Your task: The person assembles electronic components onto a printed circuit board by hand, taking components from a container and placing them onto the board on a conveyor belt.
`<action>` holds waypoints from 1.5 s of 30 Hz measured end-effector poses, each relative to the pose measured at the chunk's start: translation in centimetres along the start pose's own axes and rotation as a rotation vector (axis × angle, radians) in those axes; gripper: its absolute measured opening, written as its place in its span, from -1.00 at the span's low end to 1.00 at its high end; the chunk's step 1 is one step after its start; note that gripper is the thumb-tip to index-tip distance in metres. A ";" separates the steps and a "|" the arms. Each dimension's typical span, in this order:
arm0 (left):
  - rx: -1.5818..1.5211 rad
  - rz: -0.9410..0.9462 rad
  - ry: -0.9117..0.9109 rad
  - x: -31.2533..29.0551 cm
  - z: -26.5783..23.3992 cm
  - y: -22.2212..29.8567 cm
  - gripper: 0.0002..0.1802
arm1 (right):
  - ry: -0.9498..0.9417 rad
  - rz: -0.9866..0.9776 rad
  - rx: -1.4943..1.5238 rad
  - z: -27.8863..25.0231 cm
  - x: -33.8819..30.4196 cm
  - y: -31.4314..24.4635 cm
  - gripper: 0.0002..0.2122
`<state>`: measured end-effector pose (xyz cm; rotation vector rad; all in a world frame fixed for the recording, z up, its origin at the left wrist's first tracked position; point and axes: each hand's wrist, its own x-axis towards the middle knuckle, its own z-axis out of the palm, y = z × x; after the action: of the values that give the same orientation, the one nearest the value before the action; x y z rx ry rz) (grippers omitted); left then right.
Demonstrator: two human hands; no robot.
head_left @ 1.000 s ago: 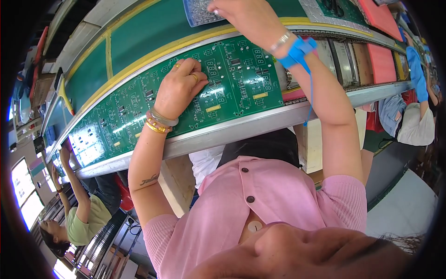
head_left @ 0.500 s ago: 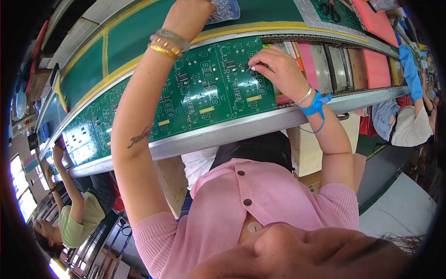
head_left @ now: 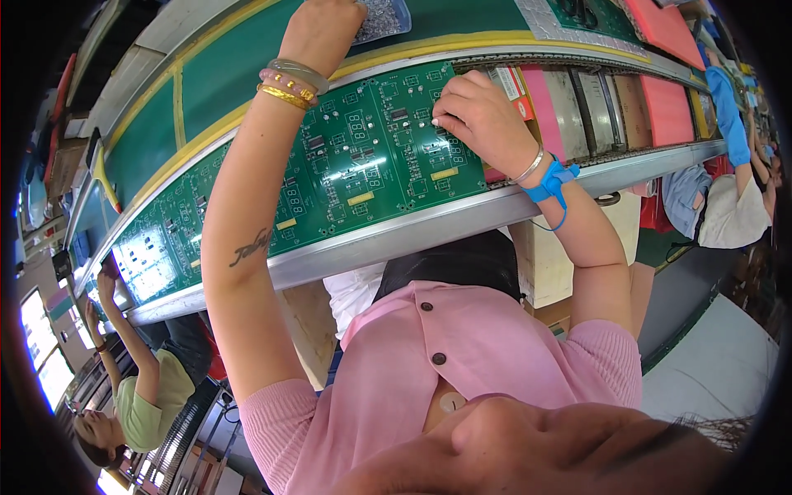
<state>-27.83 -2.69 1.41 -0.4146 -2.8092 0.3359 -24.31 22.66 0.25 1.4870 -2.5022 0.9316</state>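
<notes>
My left hand is curled at the left side of a blue bin of small clear and silvery parts. Its fingertips are pressed together near the parts, and whatever they hold cannot be made out. Over the right end of a green printed circuit board, my right hand has thumb and fingers drawn together, close to the board's surface. Anything between them is too small to name. Displays, chips and yellow strip parts sit on the board. A blue wrist strap is around my right wrist.
The board lies between metal rails of a long line, with more boards to the left. Pink foam sheets and boxes stand right of it. A co-worker in light green reaches toward the line at far left; another person is at far right.
The whole view has shifted slightly left. My right hand's fingers are more curled above the board. My left hand stays beside the blue bin.
</notes>
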 end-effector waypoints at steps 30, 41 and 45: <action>-1.122 -0.329 -0.165 -13.5 -6.4 1.4 -0.85 | 0.073 -0.228 -0.540 1.0 12.4 1.3 -0.87; -1.040 -0.260 -0.080 -14.1 -4.9 1.9 -0.86 | 0.100 -0.143 -0.461 3.6 14.5 2.8 -0.88; -0.972 -0.248 -0.064 -13.9 -4.8 2.2 -0.86 | 0.073 -0.046 -0.309 3.1 14.1 2.6 -0.90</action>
<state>-12.99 -4.08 1.96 -0.2207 -2.8425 -1.1130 -33.08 11.06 1.76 1.3796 -2.4131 0.5492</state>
